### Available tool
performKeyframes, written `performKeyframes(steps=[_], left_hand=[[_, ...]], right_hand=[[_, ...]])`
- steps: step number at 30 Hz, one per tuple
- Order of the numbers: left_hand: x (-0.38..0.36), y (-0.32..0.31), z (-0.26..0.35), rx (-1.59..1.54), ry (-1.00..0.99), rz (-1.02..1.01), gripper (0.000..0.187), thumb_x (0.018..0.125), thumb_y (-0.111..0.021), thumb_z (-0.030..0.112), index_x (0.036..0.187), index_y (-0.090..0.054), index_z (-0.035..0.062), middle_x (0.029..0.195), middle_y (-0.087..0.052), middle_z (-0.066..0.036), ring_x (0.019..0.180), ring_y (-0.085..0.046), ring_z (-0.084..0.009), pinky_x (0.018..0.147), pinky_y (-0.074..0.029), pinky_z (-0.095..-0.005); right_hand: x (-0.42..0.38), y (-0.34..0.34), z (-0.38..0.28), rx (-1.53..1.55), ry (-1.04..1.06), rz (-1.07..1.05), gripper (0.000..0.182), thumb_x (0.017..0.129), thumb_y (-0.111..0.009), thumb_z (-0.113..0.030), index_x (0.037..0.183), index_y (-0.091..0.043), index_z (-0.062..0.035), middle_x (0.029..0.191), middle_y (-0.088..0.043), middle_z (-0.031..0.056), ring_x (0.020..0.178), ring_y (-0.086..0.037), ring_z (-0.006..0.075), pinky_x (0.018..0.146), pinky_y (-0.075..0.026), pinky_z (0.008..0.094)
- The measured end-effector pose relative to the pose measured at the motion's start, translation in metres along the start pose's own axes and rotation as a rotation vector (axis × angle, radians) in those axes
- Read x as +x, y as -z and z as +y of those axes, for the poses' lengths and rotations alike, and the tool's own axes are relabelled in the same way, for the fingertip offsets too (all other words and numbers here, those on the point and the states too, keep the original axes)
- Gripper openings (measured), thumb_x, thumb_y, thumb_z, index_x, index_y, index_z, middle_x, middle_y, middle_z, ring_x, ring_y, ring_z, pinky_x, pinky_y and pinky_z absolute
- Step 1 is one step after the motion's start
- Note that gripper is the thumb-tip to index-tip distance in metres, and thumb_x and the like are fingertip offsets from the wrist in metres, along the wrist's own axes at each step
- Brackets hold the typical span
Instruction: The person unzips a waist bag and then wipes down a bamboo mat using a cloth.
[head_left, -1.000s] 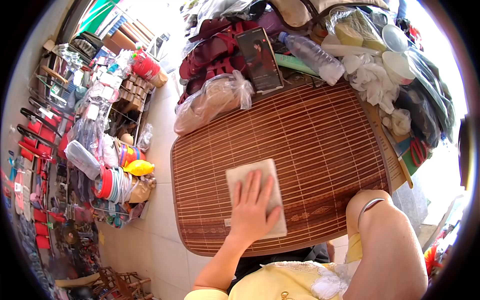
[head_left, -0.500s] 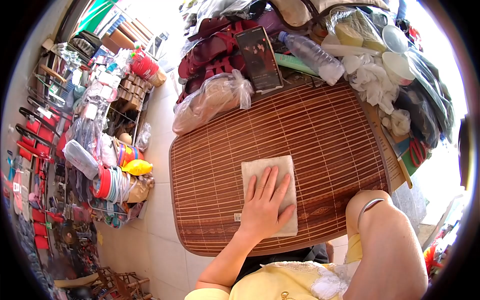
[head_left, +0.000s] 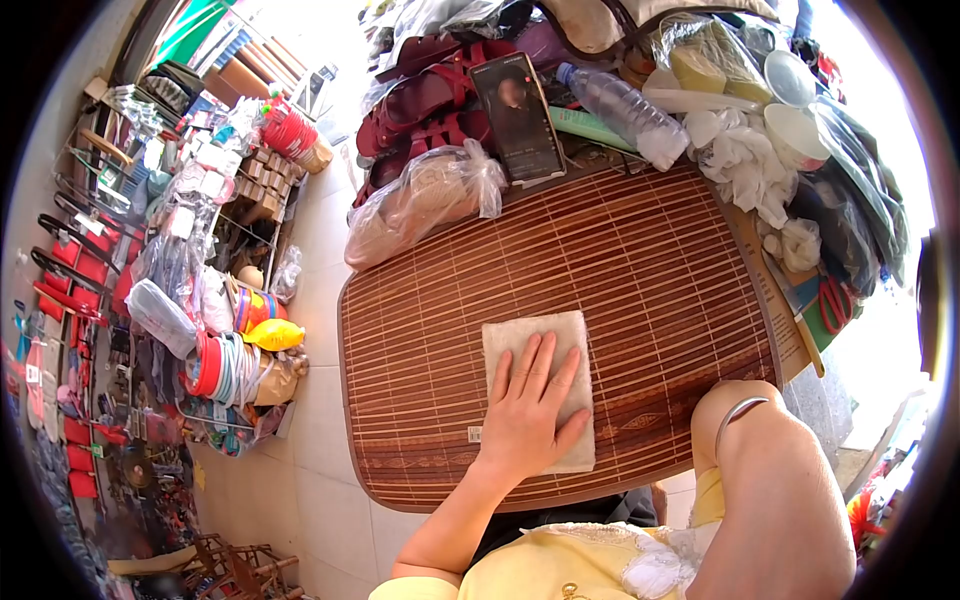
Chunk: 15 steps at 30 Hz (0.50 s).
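"While the slatted brown tabletop (head_left: 640,250) fills the middle, what lies on it?"

"A pale cloth (head_left: 512,335), towards the wearer's edge. The left hand (head_left: 525,422) lies flat over it, its grip released."

"And the right hand (head_left: 716,412)?"

"Bent beyond the bangle (head_left: 738,412); I cannot tell its grip."

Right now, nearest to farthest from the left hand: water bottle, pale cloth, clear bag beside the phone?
1. Pale cloth: under the left hand.
2. Clear bag: far left of the mat.
3. Water bottle: beyond the mat, right of phone.
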<state>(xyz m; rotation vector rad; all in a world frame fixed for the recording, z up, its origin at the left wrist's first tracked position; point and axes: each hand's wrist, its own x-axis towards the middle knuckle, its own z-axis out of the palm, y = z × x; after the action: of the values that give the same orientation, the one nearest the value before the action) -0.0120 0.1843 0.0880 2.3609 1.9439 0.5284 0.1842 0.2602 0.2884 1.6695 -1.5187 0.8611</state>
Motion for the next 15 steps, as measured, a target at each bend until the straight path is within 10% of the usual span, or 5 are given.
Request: performKeyframes(steps=[15], left_hand=[[0.000,0.000,0.000,-0.011,-0.001,0.005,0.071,0.087,-0.065,0.040,0.148,-0.044,0.0103,0.153,-0.036,-0.023,0.144,-0.033,-0.0372,0.118,-0.021,-0.0548]], right_hand=[[0.000,0.003,0.003,-0.005,0.010,-0.011,0.045,0.076,-0.071,-0.034,0.109,-0.066,-0.0032,0.104,-0.062,0.0076,0.092,-0.058,0.0196,0.082,-0.048,0.0320]])
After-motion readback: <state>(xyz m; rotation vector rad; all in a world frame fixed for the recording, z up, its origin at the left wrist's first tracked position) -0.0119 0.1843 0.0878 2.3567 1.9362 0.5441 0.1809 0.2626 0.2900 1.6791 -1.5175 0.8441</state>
